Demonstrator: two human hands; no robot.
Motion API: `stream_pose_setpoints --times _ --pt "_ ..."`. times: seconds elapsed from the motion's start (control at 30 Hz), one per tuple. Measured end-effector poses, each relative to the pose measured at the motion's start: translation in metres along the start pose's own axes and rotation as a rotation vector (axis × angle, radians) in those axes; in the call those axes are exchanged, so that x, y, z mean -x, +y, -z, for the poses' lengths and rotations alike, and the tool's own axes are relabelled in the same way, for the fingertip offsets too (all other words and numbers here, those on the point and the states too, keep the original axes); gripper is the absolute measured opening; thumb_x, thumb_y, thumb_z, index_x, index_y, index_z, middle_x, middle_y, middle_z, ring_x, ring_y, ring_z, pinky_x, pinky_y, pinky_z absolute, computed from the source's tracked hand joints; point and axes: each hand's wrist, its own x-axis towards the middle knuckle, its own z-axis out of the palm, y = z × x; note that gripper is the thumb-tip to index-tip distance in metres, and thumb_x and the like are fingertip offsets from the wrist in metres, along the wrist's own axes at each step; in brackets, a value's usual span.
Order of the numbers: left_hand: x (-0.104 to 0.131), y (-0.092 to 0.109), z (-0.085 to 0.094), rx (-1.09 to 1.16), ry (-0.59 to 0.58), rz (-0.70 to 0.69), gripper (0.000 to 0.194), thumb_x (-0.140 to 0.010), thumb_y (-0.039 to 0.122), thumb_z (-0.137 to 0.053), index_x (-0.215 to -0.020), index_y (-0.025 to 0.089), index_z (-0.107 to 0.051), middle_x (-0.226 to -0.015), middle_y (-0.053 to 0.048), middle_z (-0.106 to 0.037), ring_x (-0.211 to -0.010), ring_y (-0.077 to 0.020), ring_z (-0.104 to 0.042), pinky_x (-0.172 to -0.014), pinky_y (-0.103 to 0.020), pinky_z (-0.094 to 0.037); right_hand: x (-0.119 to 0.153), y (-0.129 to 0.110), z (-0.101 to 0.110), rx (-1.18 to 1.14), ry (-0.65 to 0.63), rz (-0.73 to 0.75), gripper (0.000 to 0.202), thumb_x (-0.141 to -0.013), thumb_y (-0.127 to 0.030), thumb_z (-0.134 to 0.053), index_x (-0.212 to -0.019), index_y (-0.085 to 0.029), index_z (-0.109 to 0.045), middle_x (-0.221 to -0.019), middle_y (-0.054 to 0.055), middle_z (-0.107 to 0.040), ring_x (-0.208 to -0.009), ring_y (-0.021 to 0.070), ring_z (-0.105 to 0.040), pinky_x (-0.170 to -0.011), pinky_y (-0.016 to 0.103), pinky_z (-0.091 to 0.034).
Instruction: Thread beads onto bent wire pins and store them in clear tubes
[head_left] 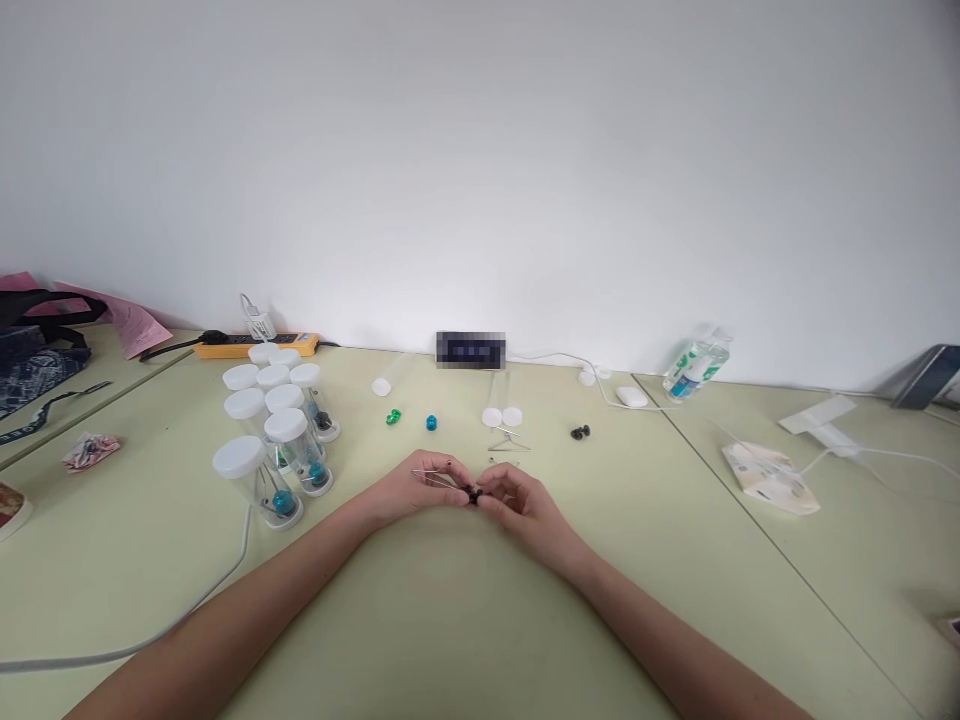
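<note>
Near the middle of the table, my left hand (421,487) and my right hand (525,505) meet fingertip to fingertip around a small black part (474,495). Both hands are closed in a pinch on it. A thin bent metal wire (429,472) sticks out leftward through the fingers of my left hand; where its other end goes is hidden. Just beyond the hands lie more bent metal wires (510,447). Farther off are a shiny green piece (394,417), a shiny blue piece (431,423) and a few small black pieces (580,432).
Several clear tubes with white caps (240,457) stand at left, some holding blue parts. Other tubes (492,400) lie by a blurred dark display (471,350). An orange power strip (259,346), a white case (631,398), a clear bottle (697,368) and cables surround the work area.
</note>
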Motion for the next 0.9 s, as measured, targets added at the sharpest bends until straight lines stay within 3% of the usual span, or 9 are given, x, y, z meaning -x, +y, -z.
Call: stream_pose_setpoints --times 0.07,0.2,0.37,0.5,0.63,0.77,0.9 --pt "0.0001 0.0 -0.0002 0.013 0.007 0.004 0.021 -0.071 0.028 -0.069 -0.087 0.015 -0.065 -0.09 -0.007 -0.068 -0.083 -0.0181 -0.063 -0.073 -0.028 -0.047 0.0003 0.0012 0.0005 0.017 0.01 0.004 0.025 -0.079 -0.042 -0.062 -0.093 -0.022 -0.056 -0.078 0.0 -0.057 -0.066 0.0123 -0.048 -0.057 0.024 -0.037" --pt "0.0003 -0.0005 -0.0002 -0.009 0.004 -0.015 0.022 -0.069 0.027 -0.071 -0.086 0.015 -0.065 -0.09 -0.007 -0.068 -0.084 -0.018 -0.063 -0.076 -0.028 -0.046 0.001 0.0018 0.0007 -0.032 -0.021 0.013 0.024 -0.087 -0.043 -0.048 -0.088 -0.02 -0.056 -0.072 0.0 -0.055 -0.063 0.0115 -0.047 -0.058 0.024 -0.036" --pt "0.0007 0.0002 -0.0002 -0.002 0.016 0.008 0.022 -0.07 0.029 -0.07 -0.087 0.015 -0.065 -0.087 -0.006 -0.068 -0.081 -0.018 -0.063 -0.072 -0.028 -0.047 0.0004 0.0003 0.0001 0.006 0.005 0.001 0.026 -0.08 -0.044 -0.059 -0.089 -0.02 -0.056 -0.073 0.0 -0.056 -0.062 0.0112 -0.047 -0.055 0.023 -0.036" --pt "0.0005 0.0011 -0.0006 0.009 0.009 -0.009 0.022 -0.069 0.028 -0.071 -0.085 0.015 -0.065 -0.089 -0.007 -0.068 -0.085 -0.0191 -0.063 -0.076 -0.029 -0.047 0.0001 0.0006 -0.0004 -0.002 -0.004 0.004 0.028 -0.086 -0.047 -0.049 -0.089 -0.02 -0.057 -0.071 0.001 -0.057 -0.061 0.0119 -0.047 -0.056 0.025 -0.037" --pt "0.0 0.0008 -0.0006 0.012 0.018 0.009 0.022 -0.069 0.028 -0.07 -0.086 0.015 -0.065 -0.088 -0.007 -0.068 -0.082 -0.0183 -0.063 -0.072 -0.028 -0.047 0.0006 0.0019 -0.0005 0.043 0.032 0.007 0.026 -0.078 -0.043 -0.061 -0.093 -0.022 -0.057 -0.073 0.0 -0.055 -0.061 0.0115 -0.047 -0.056 0.024 -0.038" --pt "-0.0002 0.0005 -0.0004 0.002 0.009 -0.015 0.022 -0.069 0.028 -0.071 -0.085 0.015 -0.066 -0.089 -0.006 -0.068 -0.084 -0.0189 -0.063 -0.076 -0.029 -0.046 0.0007 0.002 -0.0003 -0.011 -0.008 0.011 0.026 -0.087 -0.044 -0.048 -0.095 -0.021 -0.055 -0.072 0.001 -0.058 -0.063 0.0121 -0.049 -0.058 0.025 -0.038" --pt "-0.0003 0.0001 -0.0006 0.01 0.027 0.013 0.023 -0.069 0.029 -0.07 -0.087 0.015 -0.065 -0.09 -0.007 -0.068 -0.083 -0.019 -0.063 -0.074 -0.029 -0.047 0.0004 0.002 -0.0002 0.024 0.032 0.015 0.026 -0.08 -0.041 -0.06 -0.096 -0.022 -0.055 -0.079 0.0 -0.058 -0.065 0.012 -0.05 -0.057 0.024 -0.038"
